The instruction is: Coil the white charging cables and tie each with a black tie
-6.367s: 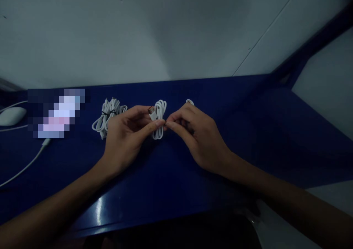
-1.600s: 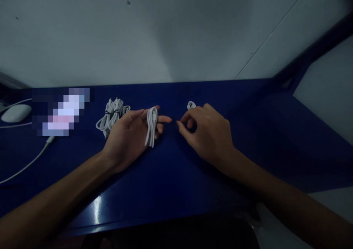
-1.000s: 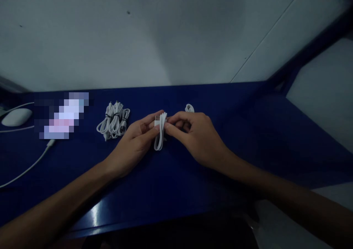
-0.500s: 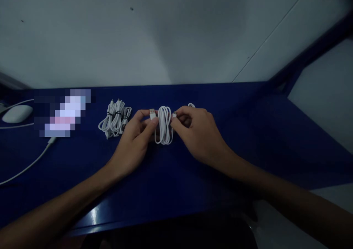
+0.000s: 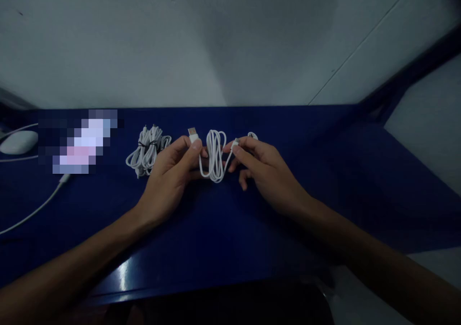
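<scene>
A white USB cable (image 5: pixel 215 157), gathered in a long coil, is held between my two hands above the blue table. My left hand (image 5: pixel 173 166) pinches its USB plug, the metal end pointing up and away. The smaller plug at the cable's other end is pinched between thumb and finger of my right hand (image 5: pixel 268 171). Just behind my left hand lie several bundled white cables (image 5: pixel 144 152) with dark ties, partly covered by the hand. Beyond my right fingers, part of another white cable (image 5: pixel 252 135) shows.
On the left of the blue table (image 5: pixel 216 248), a blurred-out phone-like device (image 5: pixel 82 145) has a white charging cable (image 5: pixel 46 202) plugged in. A rounded white object (image 5: pixel 19 142) sits at the far left. A pale wall (image 5: pixel 216 46) rises behind the table.
My hands have moved slightly apart, drawing both plugs outward from the coil. The plug in my right hand now points up more, and its cable end stretches away from the coil.
</scene>
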`<state>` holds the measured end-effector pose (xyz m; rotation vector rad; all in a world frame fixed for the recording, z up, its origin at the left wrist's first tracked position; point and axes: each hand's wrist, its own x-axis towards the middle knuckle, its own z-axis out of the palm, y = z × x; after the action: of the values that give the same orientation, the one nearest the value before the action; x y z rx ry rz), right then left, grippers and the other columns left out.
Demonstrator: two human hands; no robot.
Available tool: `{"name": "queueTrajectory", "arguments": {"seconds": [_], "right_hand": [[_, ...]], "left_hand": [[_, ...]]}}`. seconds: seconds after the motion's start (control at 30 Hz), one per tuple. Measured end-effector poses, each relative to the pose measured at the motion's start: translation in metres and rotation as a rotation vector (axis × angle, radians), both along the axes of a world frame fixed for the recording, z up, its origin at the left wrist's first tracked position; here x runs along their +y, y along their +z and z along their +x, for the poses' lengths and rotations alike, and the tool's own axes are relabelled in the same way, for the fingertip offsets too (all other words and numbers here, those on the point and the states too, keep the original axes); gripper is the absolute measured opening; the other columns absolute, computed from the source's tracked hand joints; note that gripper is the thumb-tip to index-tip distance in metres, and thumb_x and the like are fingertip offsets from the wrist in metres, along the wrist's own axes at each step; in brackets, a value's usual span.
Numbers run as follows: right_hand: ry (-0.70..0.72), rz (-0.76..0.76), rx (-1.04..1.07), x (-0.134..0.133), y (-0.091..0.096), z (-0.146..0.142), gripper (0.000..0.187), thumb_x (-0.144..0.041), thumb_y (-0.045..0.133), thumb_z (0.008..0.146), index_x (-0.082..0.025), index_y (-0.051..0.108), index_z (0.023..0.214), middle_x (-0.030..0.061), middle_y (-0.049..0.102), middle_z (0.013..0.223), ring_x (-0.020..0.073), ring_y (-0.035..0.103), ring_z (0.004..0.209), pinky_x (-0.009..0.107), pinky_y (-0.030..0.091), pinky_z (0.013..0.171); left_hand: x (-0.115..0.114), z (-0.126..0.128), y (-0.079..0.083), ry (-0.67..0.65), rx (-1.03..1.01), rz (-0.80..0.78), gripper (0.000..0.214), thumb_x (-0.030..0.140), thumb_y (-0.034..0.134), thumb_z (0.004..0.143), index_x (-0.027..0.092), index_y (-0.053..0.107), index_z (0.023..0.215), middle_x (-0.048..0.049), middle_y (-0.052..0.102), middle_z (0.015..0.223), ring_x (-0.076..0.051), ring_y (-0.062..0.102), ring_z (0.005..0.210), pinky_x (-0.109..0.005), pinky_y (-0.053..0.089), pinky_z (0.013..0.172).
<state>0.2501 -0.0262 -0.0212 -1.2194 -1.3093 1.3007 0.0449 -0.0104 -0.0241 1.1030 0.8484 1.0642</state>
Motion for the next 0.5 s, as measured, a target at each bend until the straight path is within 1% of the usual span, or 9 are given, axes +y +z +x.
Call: {"name": "queueTrajectory", "arguments": {"seconds": [0.1, 0.2, 0.3, 0.4, 0.5], "right_hand": [[0.065, 0.005, 0.042, -0.001, 0.005, 0.002, 0.024, -0.039, 0.066, 0.113, -0.019, 0.078, 0.110, 0.0086, 0.073, 0.105, 0.0174, 0.070, 0.086, 0.019, 0.054, 0.048], [0.137, 0.041, 0.089, -0.001, 0.009, 0.005, 0.028, -0.045, 0.070, 0.112, -0.020, 0.081, 0.110, 0.0083, 0.073, 0.106, 0.0179, 0.070, 0.089, 0.018, 0.053, 0.048], [0.199, 0.049, 0.146, -0.002, 0.009, 0.007, 0.029, -0.048, 0.073, 0.110, -0.021, 0.084, 0.111, 0.0083, 0.074, 0.113, 0.0181, 0.071, 0.094, 0.017, 0.055, 0.050], [0.230, 0.018, 0.171, -0.002, 0.007, 0.010, 0.027, -0.047, 0.073, 0.110, -0.022, 0.085, 0.114, 0.0081, 0.075, 0.118, 0.0170, 0.070, 0.093, 0.017, 0.057, 0.051], [0.258, 0.011, 0.159, -0.003, 0.006, 0.011, 0.026, -0.044, 0.072, 0.111, -0.023, 0.086, 0.116, 0.0083, 0.076, 0.120, 0.0166, 0.071, 0.092, 0.017, 0.058, 0.053]], "left_hand": [[0.000, -0.001, 0.001, -0.013, 0.051, 0.058, 0.023, 0.043, 0.078, 0.107, 0.020, 0.078, 0.100, -0.0067, 0.082, 0.107, -0.021, 0.079, 0.092, -0.031, 0.067, 0.081], [-0.001, 0.000, 0.005, -0.036, 0.098, 0.094, 0.020, 0.040, 0.078, 0.107, 0.021, 0.083, 0.102, -0.0064, 0.083, 0.108, -0.020, 0.078, 0.091, -0.030, 0.066, 0.085], [-0.003, 0.001, 0.008, -0.050, 0.130, 0.126, 0.020, 0.038, 0.080, 0.106, 0.020, 0.086, 0.101, -0.0057, 0.082, 0.103, -0.018, 0.076, 0.089, -0.029, 0.064, 0.086], [-0.002, 0.000, 0.007, -0.054, 0.169, 0.150, 0.020, 0.039, 0.081, 0.104, 0.019, 0.086, 0.100, -0.0038, 0.079, 0.093, -0.016, 0.073, 0.085, -0.026, 0.061, 0.081], [-0.001, -0.001, 0.004, -0.103, 0.168, 0.139, 0.025, 0.041, 0.079, 0.106, 0.018, 0.081, 0.097, -0.0032, 0.077, 0.090, -0.015, 0.071, 0.082, -0.023, 0.058, 0.077]]}}
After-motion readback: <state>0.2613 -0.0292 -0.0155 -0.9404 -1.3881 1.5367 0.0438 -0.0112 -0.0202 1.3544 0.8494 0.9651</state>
